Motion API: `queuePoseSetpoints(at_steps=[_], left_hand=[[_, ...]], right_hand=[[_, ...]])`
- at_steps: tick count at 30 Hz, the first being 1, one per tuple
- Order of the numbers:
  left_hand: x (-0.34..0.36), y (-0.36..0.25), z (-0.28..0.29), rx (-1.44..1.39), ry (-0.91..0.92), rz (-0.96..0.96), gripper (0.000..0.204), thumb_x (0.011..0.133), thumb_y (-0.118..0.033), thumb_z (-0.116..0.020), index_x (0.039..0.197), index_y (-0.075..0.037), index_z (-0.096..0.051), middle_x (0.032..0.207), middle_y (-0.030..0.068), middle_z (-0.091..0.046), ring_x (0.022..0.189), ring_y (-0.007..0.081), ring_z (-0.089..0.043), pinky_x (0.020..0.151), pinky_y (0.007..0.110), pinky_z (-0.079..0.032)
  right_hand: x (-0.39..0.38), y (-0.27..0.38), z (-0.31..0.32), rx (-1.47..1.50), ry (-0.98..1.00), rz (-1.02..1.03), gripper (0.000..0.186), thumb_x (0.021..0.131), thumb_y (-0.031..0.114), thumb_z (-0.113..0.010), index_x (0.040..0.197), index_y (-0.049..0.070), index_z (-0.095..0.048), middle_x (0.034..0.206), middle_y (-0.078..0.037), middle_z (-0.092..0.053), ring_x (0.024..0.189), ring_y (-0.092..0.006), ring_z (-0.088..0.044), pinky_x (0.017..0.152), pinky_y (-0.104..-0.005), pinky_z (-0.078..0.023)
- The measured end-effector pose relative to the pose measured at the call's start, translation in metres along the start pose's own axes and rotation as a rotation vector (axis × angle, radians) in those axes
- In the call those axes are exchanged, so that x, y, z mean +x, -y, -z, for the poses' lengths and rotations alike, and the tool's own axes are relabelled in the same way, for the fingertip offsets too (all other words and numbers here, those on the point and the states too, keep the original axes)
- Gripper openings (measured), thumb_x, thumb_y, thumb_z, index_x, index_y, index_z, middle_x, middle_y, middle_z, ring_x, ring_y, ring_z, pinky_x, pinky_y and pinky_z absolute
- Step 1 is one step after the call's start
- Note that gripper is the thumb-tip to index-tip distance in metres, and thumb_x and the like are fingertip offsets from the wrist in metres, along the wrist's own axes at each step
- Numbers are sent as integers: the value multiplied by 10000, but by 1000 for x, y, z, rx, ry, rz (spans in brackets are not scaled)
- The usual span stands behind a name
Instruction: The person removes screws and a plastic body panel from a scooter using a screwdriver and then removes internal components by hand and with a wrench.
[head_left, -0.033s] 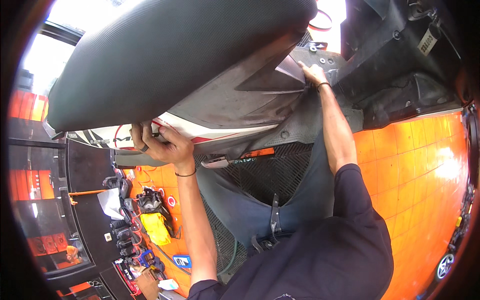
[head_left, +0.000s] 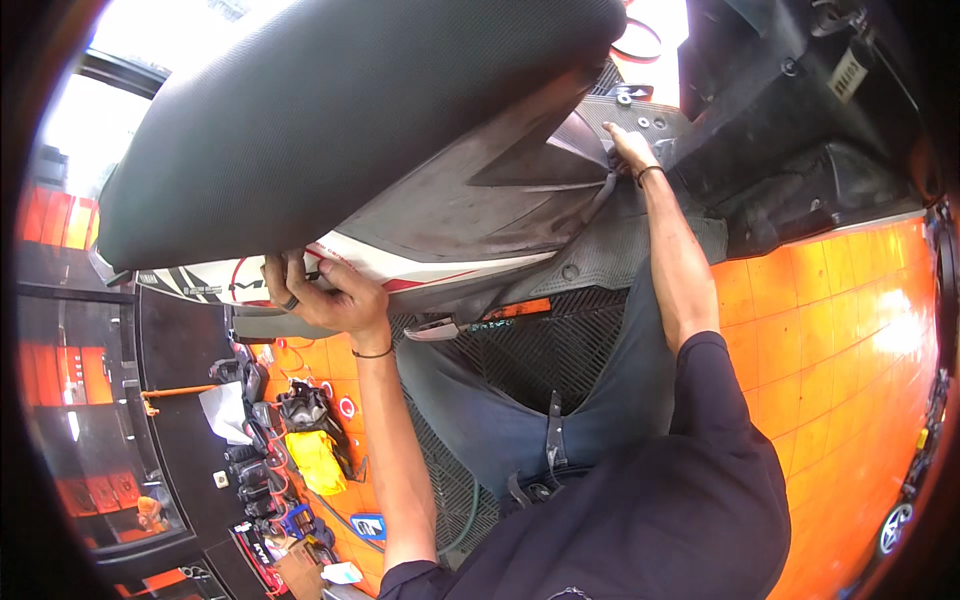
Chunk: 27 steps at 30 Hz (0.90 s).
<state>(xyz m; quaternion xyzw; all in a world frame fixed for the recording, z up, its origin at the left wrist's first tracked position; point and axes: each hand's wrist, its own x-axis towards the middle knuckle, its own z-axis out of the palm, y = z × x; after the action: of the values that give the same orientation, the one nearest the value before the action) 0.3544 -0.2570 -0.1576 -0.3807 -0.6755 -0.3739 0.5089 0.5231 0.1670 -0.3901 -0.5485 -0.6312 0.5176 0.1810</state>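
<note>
A scooter's side panel (head_left: 450,215), grey toward the front with a white, red-striped strip (head_left: 430,268), lies beneath the long black seat (head_left: 330,120). My left hand (head_left: 335,298) is closed on the white strip, its fingertips curled against the seat's lower edge and its thumb on the panel. Farther right, my right hand (head_left: 632,152) grips the panel's front end by the grey footboard (head_left: 690,232). Its thumb sticks out, while the other fingers curl behind the edge, partly hidden. A narrow dark gap shows beside those fingers.
Black scooter bodywork (head_left: 800,180) stands at the right, with a hanging key tag (head_left: 848,72). Orange floor tiles (head_left: 790,340) surround a dark slatted mat (head_left: 500,355). At the left lie a yellow cloth (head_left: 315,462), a blue bottle (head_left: 367,526) and assorted gear beside dark cabinets (head_left: 180,350).
The panel's front end has come slightly away from the bodywork at my right hand, and a gap shows there. My left hand keeps its place. The whole view has shifted a little.
</note>
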Motion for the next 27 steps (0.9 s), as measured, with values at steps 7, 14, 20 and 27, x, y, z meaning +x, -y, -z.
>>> queuePoseSetpoints(at_steps=[7, 14, 20, 27], left_hand=[[-2, -5, 0, 81, -6, -23, 368, 906, -164, -463, 1129, 109, -568, 1218, 229, -507, 1167, 370, -490, 962, 470, -423], [-2, -9, 2, 69, 9, 7, 406, 842, -123, -449, 1141, 133, -549, 1264, 228, -485, 1222, 364, -457, 1010, 480, -406], [-1, -7, -2, 69, -16, -10, 392, 874, -144, -453, 1150, 113, -561, 1265, 222, -489, 1206, 354, -466, 999, 477, -407], [-1, -8, 3, 144, -5, -10, 355, 903, -164, -471, 1147, 70, -582, 1227, 193, -529, 1200, 339, -473, 987, 467, -408]], right_hand=[[-16, 5, -11, 108, 193, 147, 654, 859, 554, -551, 1265, 46, -614, 1169, -260, -618, 967, -339, -627, 798, -422, -496], [-32, 41, -10, 95, 189, 69, 591, 836, 557, -530, 1173, 100, -695, 1245, -216, -634, 1151, -340, -608, 985, -391, -453], [-16, 33, -24, -146, 61, 17, 658, 754, 572, -653, 1108, 20, -702, 1173, -226, -665, 1148, -353, -617, 961, -405, -482], [-6, 25, -19, -363, 51, 151, 649, 749, 540, -690, 1067, -26, -704, 1096, -273, -672, 1088, -362, -648, 930, -415, -507]])
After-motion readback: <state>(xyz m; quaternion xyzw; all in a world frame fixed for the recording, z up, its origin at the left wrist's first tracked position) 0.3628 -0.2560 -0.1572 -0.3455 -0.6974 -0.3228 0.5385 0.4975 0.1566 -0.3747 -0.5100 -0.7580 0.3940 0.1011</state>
